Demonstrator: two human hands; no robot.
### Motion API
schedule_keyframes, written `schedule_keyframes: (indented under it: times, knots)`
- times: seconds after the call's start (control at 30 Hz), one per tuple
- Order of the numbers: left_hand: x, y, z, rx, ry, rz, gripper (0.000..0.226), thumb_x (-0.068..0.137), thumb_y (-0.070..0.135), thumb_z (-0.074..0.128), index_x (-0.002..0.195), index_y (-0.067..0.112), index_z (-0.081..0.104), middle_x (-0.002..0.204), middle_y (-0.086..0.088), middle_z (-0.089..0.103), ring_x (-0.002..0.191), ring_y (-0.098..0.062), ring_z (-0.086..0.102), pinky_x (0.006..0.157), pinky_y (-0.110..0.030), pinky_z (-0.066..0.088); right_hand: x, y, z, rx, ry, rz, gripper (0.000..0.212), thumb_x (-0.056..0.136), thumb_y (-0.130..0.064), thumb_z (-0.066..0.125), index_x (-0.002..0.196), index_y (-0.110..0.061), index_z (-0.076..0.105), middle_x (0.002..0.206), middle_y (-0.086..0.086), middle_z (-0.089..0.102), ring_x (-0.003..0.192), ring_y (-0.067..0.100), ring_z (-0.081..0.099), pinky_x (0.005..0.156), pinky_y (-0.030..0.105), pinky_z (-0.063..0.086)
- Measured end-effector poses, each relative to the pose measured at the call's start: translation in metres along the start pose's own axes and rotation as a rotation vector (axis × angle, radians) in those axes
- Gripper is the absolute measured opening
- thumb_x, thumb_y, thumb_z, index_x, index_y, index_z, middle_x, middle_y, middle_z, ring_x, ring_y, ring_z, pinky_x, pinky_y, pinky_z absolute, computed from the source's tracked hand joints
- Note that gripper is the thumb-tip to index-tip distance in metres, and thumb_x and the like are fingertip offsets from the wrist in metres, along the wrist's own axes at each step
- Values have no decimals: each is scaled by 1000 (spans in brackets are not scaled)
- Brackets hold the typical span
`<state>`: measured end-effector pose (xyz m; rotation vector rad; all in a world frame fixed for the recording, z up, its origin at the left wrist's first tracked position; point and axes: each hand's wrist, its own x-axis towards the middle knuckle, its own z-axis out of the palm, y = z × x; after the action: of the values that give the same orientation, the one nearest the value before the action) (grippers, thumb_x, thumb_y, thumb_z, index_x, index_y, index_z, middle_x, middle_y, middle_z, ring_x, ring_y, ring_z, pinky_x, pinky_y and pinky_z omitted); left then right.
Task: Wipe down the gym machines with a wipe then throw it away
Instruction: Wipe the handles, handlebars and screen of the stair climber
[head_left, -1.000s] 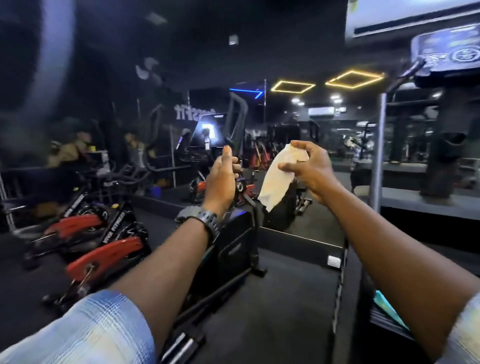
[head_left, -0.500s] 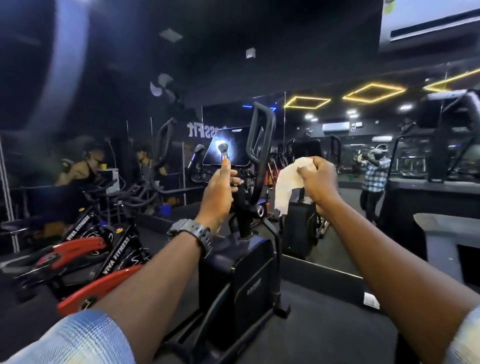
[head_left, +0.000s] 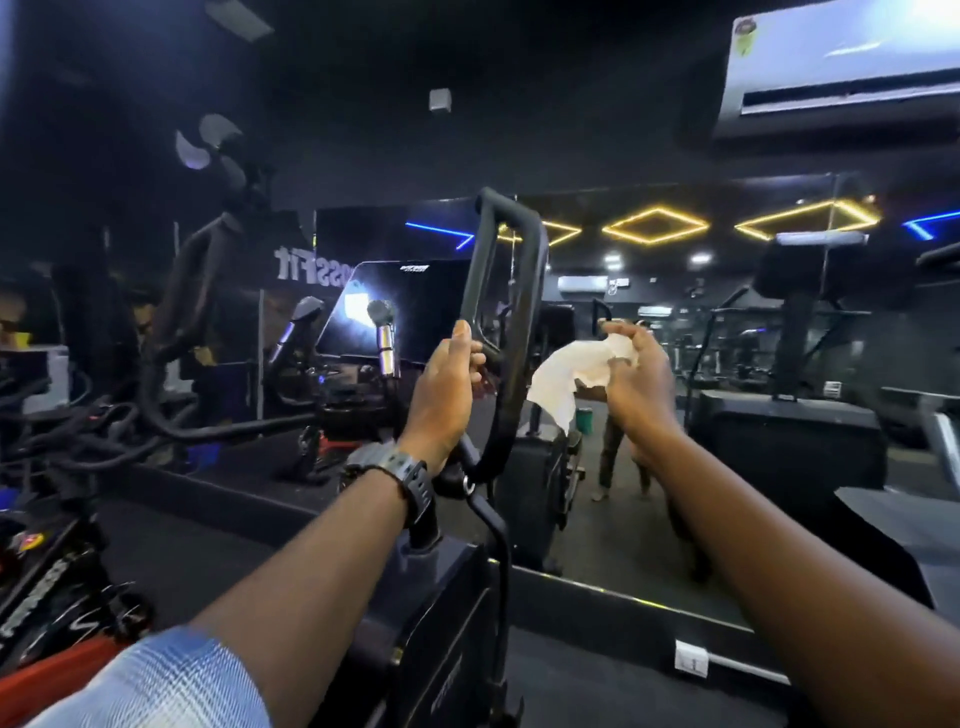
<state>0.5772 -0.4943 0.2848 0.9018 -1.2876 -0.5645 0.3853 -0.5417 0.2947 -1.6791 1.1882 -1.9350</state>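
Wipe (head_left: 563, 382) now bunched in right hand (head_left: 636, 384) at frame centre, fingers curled round it; left hand (head_left: 441, 397) moved off the silver grip onto loop handle (head_left: 511, 332), fingers wrapped.

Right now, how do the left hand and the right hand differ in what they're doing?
The left hand grips the machine's black loop handle; the right hand holds the white wipe, clear of the handle. The left hand wears a dark watch at the wrist; the right wrist is bare. Both are raised in front of the mirror, fingers curled round something.
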Motion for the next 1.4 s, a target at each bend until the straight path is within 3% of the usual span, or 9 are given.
schedule_keyframes:
  times: [0.1, 0.23, 0.33, 0.47, 0.73, 0.9, 1.0, 1.13, 1.4]
  knots:
    - [61, -25, 0, 15, -20, 22, 65, 76, 79, 30, 96, 28, 65, 106, 3, 69, 98, -19, 63, 101, -51, 46, 37, 13, 35, -66, 29, -59, 46, 93, 6, 38, 119, -22, 64, 113, 1, 64, 63, 15, 55, 47, 31, 47]
    - [123, -49, 13, 35, -42, 91, 67, 78, 76, 29, 105, 28, 66, 116, 4, 67, 113, -16, 60, 107, -48, 42, 76, 26, 71, -382, 5, -455, 42, 87, 5, 48, 121, -13, 65, 117, 2, 68, 97, 14, 63, 84, 29, 53]
    - [155, -69, 22, 25, -66, 150, 60, 94, 62, 31, 119, 19, 65, 122, 2, 66, 116, -14, 59, 108, -40, 42, 95, 51, 97, -570, -232, -774, 38, 91, -2, 55, 127, -10, 60, 126, 7, 64, 113, 19, 61, 100, 36, 50]
    - [185, -86, 33, 92, -94, 262, 39, 106, 36, 36, 112, 14, 67, 111, 0, 68, 99, -3, 61, 87, -16, 43, 119, 88, 118, -942, -410, -963, 40, 101, -33, 37, 134, -21, 56, 144, -1, 51, 142, 17, 33, 117, 43, 27]
    - [236, -97, 46, 143, -19, 571, 26, 104, 19, 43, 124, 18, 60, 120, 12, 56, 107, 9, 51, 95, -4, 35, 213, 37, 143, -1111, -284, -812, 46, 102, -39, 27, 141, -26, 48, 158, -5, 28, 149, 19, -8, 121, 48, -3]
    - [258, -98, 48, 115, 47, 622, 34, 100, 21, 40, 124, 7, 60, 128, -5, 60, 119, -9, 54, 106, -21, 39, 155, 56, 142, -900, -322, -816, 41, 101, -28, 32, 120, -10, 63, 140, 5, 54, 148, 20, 16, 122, 45, 8]
    - [270, -98, 48, 153, 16, 645, 35, 100, 22, 39, 124, 7, 60, 131, -8, 59, 126, -20, 52, 110, -40, 39, 90, 90, 125, -797, -407, -820, 43, 102, -26, 33, 134, -8, 55, 145, 3, 49, 147, 15, 20, 122, 36, 12]
    - [276, -98, 47, 198, -50, 691, 37, 102, 25, 36, 129, 9, 56, 134, -6, 56, 128, -16, 48, 111, -39, 38, 123, 72, 114, -945, -526, -932, 40, 102, -21, 35, 136, -10, 53, 146, 3, 47, 145, 16, 25, 121, 34, 17]
    - [279, -112, 48, 277, -3, 789, 40, 103, 24, 33, 132, 10, 55, 141, -7, 53, 138, -18, 42, 113, -30, 34, 179, 37, 136, -942, -225, -821, 37, 98, -10, 46, 133, -8, 56, 144, 7, 49, 143, 17, 30, 118, 38, 28]
